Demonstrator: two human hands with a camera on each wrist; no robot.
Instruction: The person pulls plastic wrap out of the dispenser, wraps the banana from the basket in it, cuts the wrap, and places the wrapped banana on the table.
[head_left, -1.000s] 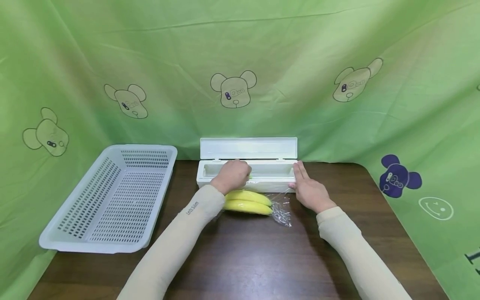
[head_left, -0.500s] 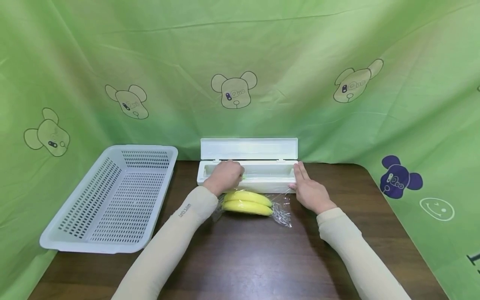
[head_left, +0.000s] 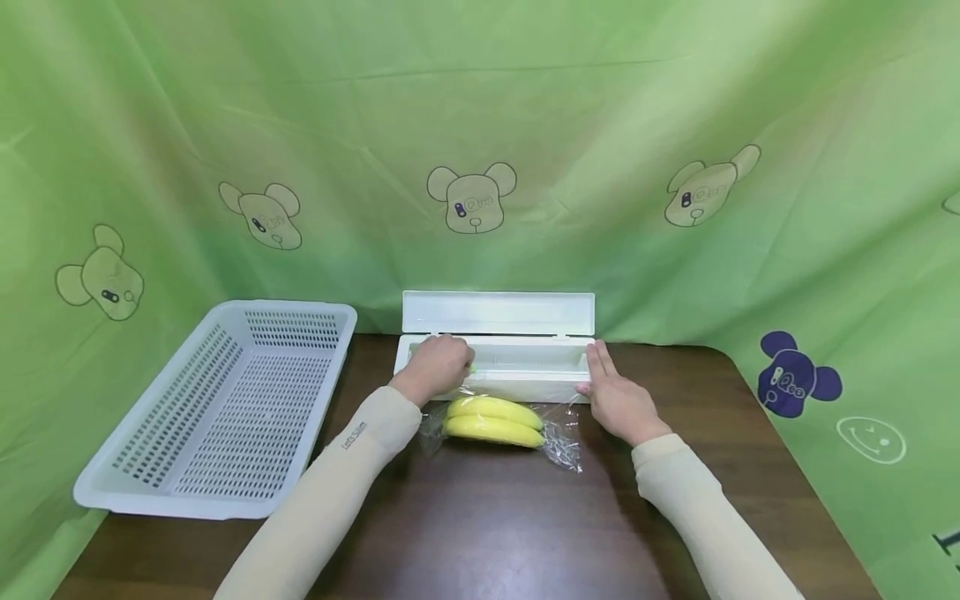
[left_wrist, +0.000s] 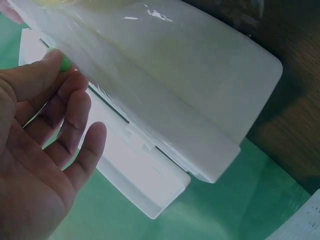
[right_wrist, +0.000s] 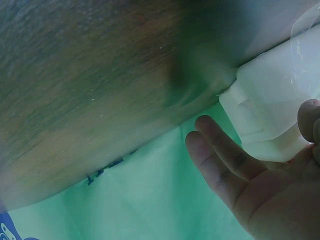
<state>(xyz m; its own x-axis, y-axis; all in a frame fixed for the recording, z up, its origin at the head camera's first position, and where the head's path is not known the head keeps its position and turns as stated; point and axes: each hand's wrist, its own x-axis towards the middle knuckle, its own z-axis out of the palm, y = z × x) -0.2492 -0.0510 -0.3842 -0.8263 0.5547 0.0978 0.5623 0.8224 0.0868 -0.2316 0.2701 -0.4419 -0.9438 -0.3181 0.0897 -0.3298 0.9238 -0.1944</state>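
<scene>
A long white cling film dispenser (head_left: 517,389) lies across the back of the table with its lid (head_left: 498,312) raised. My left hand (head_left: 437,367), near the dispenser's left end, pinches a small green slider cutter (left_wrist: 65,63) between thumb and fingers at the rim. My right hand (head_left: 621,398) holds the dispenser's right end, thumb against the front and two fingers extended along the top corner. In front lie two yellow bananas (head_left: 493,421) under clear cling film (head_left: 562,446), its crumpled ends sticking out at both sides. Film also covers the dispenser's front face in the left wrist view.
On the left stands a large pale slotted plastic basket (head_left: 251,417). A green printed curtain (head_left: 480,108) hangs behind the dark wooden table (head_left: 510,525) and along both sides.
My left hand has slid leftward along the dispenser with the slider cutter, uncovering more of the bananas. My right hand stays at the right end. The head view has tilted up slightly.
</scene>
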